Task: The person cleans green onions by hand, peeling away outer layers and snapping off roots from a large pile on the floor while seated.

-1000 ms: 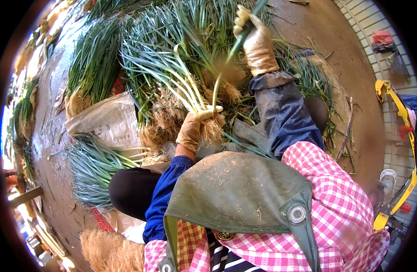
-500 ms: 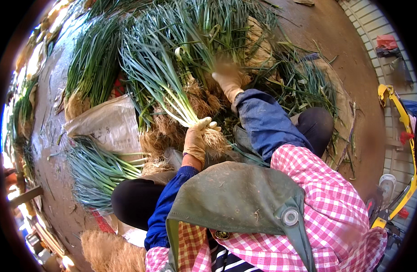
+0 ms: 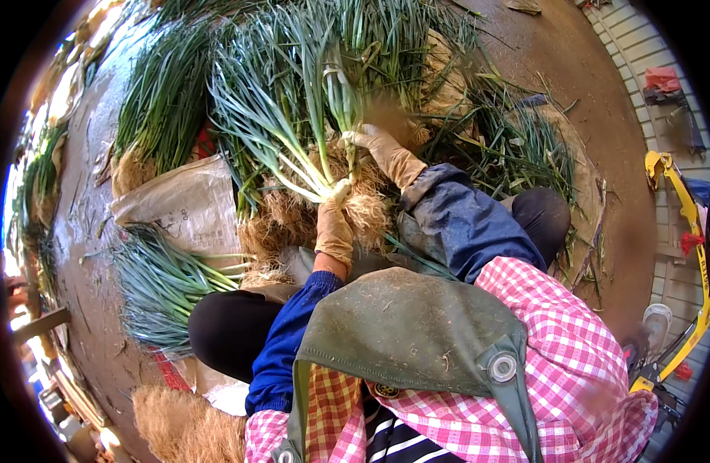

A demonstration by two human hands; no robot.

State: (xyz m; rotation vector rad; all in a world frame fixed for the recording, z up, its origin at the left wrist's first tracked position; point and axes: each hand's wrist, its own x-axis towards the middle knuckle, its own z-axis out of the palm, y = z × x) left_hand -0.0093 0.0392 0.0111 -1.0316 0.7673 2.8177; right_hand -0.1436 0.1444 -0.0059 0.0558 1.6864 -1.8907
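Observation:
My left hand (image 3: 334, 226), in a tan glove, is closed around the lower white stems of a small bunch of green onions (image 3: 301, 174). Their leaves fan up and to the left, and the pale stringy roots (image 3: 365, 212) hang to the right of the glove. Just above and to the right, my gloved right hand (image 3: 387, 157) has its fingers closed on a green onion stalk (image 3: 350, 147) standing upright over those roots. A large heap of green onions (image 3: 278, 54) with brown, matted roots lies right beyond both hands.
A separate pile of green onions (image 3: 166, 285) lies by my left knee, with a pale sack (image 3: 185, 204) above it. Loose leaf scraps (image 3: 517, 143) spread to the right. A mound of brown roots (image 3: 187, 424) sits at lower left; a yellow metal frame (image 3: 700, 270) stands far right.
My right hand has moved from the heap toward the left hand and now grips a stalk. The left hand has risen slightly with its bunch, whose stems have spread apart.

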